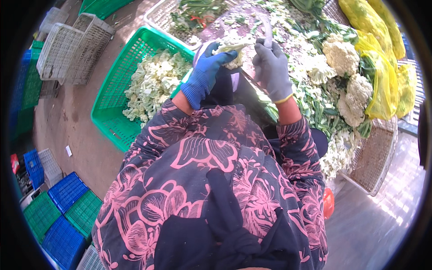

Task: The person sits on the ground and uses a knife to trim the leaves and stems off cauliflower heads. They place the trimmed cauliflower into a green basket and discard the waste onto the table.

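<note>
My left hand (208, 67), in a blue knit glove, holds a cut piece of cauliflower (235, 47) with its pale stem pointing right. In a grey glove with a yellow cuff, my right hand (272, 64) grips a knife (266, 28), its blade pointing up and away from me. A small gap lies between the knife and the cauliflower. Below and left of my left hand, a green plastic crate (113, 91) holds a heap of cut cauliflower florets (155, 84). Whole cauliflower heads (341, 55) lie on the trimmings to the right.
Leaf and stem trimmings (303, 91) cover much of the ground ahead and right. Yellow mesh sacks (379, 71) lie at the far right, above a pale basket (374, 162). A white crate (158, 17) stands ahead; stacked white baskets (67, 50) and blue crates (64, 239) stand left.
</note>
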A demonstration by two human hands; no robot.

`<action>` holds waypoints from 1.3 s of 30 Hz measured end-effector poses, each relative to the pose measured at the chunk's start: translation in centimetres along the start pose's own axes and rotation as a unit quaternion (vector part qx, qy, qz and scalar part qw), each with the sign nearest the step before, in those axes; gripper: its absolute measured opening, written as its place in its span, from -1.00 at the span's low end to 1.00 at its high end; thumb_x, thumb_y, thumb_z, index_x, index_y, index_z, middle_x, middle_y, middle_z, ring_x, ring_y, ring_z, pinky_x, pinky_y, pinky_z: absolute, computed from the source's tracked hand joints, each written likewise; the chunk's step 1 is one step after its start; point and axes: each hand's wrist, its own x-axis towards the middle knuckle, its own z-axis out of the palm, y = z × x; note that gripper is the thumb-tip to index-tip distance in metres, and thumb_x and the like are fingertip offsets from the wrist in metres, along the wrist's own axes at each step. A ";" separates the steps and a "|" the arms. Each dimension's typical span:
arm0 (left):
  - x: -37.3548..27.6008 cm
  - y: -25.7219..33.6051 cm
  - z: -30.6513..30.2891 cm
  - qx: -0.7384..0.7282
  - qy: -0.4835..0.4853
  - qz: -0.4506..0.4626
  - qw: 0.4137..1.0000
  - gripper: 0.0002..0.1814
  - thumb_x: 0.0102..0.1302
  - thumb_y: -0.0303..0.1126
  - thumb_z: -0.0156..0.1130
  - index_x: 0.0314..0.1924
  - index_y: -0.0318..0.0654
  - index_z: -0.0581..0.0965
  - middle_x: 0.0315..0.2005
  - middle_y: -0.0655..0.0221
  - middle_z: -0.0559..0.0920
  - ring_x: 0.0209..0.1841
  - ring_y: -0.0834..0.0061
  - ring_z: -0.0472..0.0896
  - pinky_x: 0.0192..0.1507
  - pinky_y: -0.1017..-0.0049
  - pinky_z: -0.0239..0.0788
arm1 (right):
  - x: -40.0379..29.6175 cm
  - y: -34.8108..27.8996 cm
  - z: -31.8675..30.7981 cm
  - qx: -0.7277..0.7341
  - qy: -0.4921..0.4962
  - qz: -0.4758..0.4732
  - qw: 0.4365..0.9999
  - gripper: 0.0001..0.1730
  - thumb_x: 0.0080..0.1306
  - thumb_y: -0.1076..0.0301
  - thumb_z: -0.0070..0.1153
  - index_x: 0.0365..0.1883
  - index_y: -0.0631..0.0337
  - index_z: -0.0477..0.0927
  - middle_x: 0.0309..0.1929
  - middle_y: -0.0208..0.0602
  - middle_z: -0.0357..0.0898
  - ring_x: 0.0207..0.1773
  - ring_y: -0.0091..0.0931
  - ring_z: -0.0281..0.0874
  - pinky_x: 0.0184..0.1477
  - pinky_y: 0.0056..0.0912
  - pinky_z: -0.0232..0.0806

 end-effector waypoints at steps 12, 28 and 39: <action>-0.5 1.1 -0.7 -0.001 0.045 -0.020 0.999 -0.46 0.12 -0.46 0.30 0.07 -0.38 0.29 -0.11 0.16 0.52 -0.15 0.28 0.60 -0.23 0.22 0.59 | 0.0 3.2 0.9 -0.526 0.003 -0.237 0.817 -0.79 0.24 0.25 0.01 -0.20 0.13 0.46 -0.40 -0.07 0.56 -0.34 -0.09 0.54 -0.28 -0.09 0.38; -0.2 3.6 -6.8 -0.109 -0.066 0.021 0.992 -0.49 0.34 -0.40 0.02 0.28 -0.22 0.21 0.02 0.24 0.51 0.02 0.34 0.56 -0.08 0.40 0.52 | -0.2 3.5 -1.1 -0.214 0.052 0.087 0.972 -0.71 0.21 0.34 -0.01 -0.11 0.27 0.45 -0.49 -0.39 0.45 -0.61 -0.63 0.32 -0.58 -0.54 0.22; -4.8 4.5 -12.1 0.023 0.118 0.202 0.972 -0.63 0.15 -0.59 0.24 -0.02 -0.17 0.45 -0.14 0.42 0.57 -0.14 0.58 0.57 -0.13 0.55 0.49 | -1.7 5.6 11.7 -0.389 -0.114 -0.159 0.900 -0.31 0.22 0.29 -0.02 0.33 0.19 0.16 -0.47 -0.05 0.55 -0.42 -0.21 0.55 -0.27 -0.21 0.37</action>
